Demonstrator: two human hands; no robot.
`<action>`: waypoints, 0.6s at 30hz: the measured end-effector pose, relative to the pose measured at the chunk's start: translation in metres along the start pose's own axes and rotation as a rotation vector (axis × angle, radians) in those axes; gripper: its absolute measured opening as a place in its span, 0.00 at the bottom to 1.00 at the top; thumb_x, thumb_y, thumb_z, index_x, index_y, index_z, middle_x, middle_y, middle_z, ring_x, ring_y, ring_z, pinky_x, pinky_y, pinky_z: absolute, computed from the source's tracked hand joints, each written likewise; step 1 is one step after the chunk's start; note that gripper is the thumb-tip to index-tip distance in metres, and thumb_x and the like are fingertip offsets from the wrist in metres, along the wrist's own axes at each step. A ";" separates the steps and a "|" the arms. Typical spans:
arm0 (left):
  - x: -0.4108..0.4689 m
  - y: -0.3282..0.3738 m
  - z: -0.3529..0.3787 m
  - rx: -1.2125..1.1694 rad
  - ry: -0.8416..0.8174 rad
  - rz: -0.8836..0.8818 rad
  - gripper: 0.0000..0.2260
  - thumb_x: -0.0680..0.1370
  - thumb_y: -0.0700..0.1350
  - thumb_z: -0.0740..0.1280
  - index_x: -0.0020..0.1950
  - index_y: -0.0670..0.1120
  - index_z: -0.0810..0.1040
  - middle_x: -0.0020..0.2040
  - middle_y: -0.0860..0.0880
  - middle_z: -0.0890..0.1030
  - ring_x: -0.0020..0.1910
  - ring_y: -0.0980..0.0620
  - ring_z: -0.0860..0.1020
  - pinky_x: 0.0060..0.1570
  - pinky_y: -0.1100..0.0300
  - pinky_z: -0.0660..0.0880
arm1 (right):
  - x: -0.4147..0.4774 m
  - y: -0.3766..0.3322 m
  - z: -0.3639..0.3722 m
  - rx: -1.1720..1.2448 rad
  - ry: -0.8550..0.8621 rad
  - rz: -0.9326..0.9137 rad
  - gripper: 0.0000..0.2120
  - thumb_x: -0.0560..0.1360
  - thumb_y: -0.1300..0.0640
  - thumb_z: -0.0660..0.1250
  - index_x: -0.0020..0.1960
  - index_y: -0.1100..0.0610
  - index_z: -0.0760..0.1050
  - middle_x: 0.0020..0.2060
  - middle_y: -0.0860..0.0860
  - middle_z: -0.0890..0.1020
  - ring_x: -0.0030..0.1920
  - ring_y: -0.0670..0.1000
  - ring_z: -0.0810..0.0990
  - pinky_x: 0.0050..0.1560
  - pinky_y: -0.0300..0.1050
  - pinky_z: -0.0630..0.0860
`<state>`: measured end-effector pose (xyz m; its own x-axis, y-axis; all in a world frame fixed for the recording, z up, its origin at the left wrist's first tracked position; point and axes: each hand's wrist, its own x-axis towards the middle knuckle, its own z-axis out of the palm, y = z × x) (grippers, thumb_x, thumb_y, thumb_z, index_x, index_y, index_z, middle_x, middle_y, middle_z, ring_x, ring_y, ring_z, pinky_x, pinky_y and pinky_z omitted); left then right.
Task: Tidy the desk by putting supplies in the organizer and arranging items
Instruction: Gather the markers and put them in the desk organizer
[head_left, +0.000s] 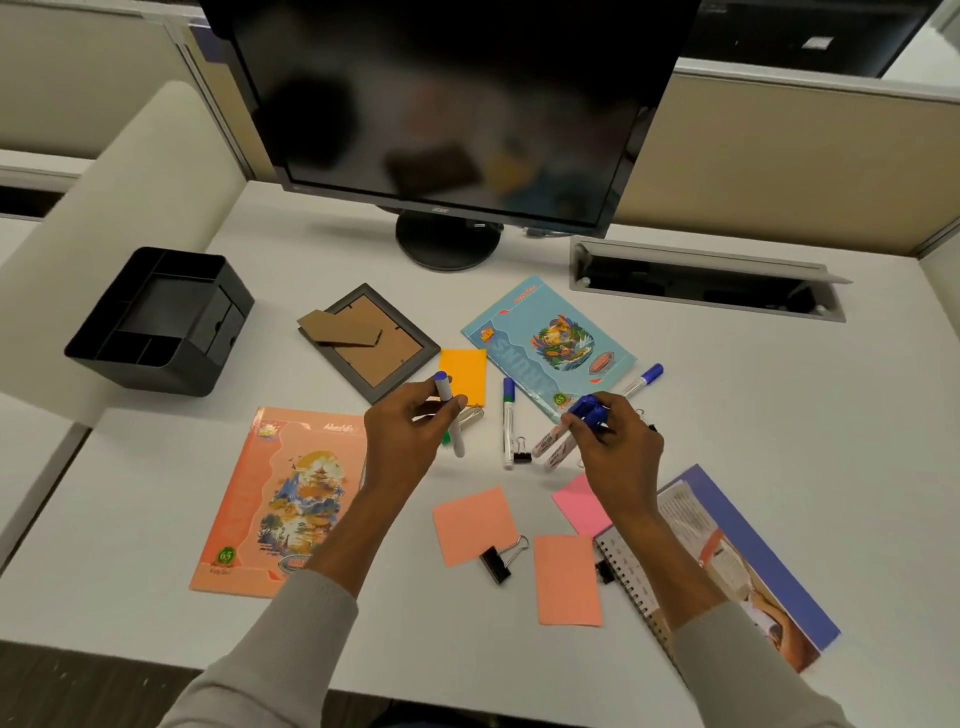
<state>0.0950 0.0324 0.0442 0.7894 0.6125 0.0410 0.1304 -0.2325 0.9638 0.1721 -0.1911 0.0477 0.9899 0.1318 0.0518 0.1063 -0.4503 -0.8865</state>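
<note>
The left hand (405, 441) has its fingers closed around one blue-capped marker (450, 414), lifted off the white tabletop (156, 499) near the yellow sticky note (464, 375); the right hand (615, 441) pinches two more blue-capped markers (563, 439) together, tips slanting down. Another marker (508, 421) lies between the hands; the black organizer (161, 319) stands well apart at the far left, its compartments holding no supplies.
</note>
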 end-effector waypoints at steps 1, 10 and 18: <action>0.002 0.001 0.003 0.003 -0.008 0.001 0.08 0.73 0.42 0.77 0.51 0.44 0.85 0.47 0.48 0.85 0.42 0.57 0.83 0.42 0.68 0.79 | 0.000 0.000 -0.002 0.006 0.007 0.010 0.14 0.74 0.56 0.75 0.58 0.57 0.78 0.43 0.50 0.83 0.40 0.41 0.83 0.41 0.24 0.75; 0.022 -0.010 0.040 0.195 -0.112 -0.057 0.15 0.74 0.51 0.75 0.57 0.45 0.85 0.45 0.48 0.86 0.38 0.55 0.83 0.40 0.66 0.76 | 0.005 0.016 -0.015 0.019 0.087 0.096 0.19 0.73 0.55 0.76 0.61 0.60 0.78 0.48 0.52 0.84 0.41 0.44 0.84 0.40 0.28 0.77; 0.039 -0.012 0.075 0.114 -0.137 -0.270 0.16 0.70 0.49 0.79 0.54 0.46 0.84 0.38 0.49 0.85 0.36 0.50 0.85 0.47 0.52 0.82 | 0.008 0.038 -0.025 0.136 0.145 0.230 0.17 0.72 0.53 0.77 0.58 0.56 0.79 0.46 0.52 0.86 0.45 0.51 0.87 0.46 0.46 0.84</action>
<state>0.1690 0.0028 0.0142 0.7897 0.5577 -0.2554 0.4061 -0.1633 0.8991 0.1860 -0.2295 0.0263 0.9907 -0.0917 -0.1007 -0.1256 -0.3297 -0.9357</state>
